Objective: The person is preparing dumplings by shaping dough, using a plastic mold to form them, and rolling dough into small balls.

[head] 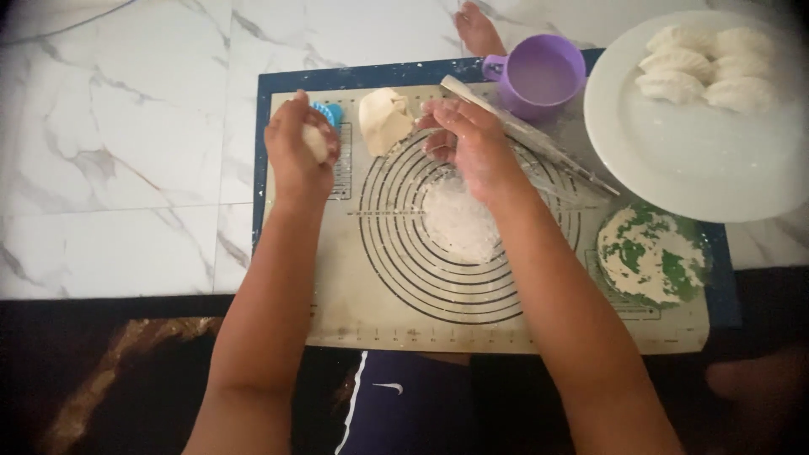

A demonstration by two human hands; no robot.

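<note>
- left hand (297, 145) closed around a small dough piece (316, 141), held just above the top-left corner of the baking mat (354, 295); blue cutter (329, 112) right behind it
- right hand (472, 143) loosely curled, fingers bent, floury; can't tell if it grips anything; hovers over the mat's ring pattern near the top edge
- dough lump (384, 120) sits between both hands at the top edge, about equally near each
- flattened dough round (459, 221) on the ring centre, just below the right hand, so that hand is nearer
- rolling pin (539, 143) runs diagonally toward the right edge
- purple cup (539, 76), plate (674, 168) of dumplings (704, 67), green-lidded tub (650, 254) on the right side
</note>
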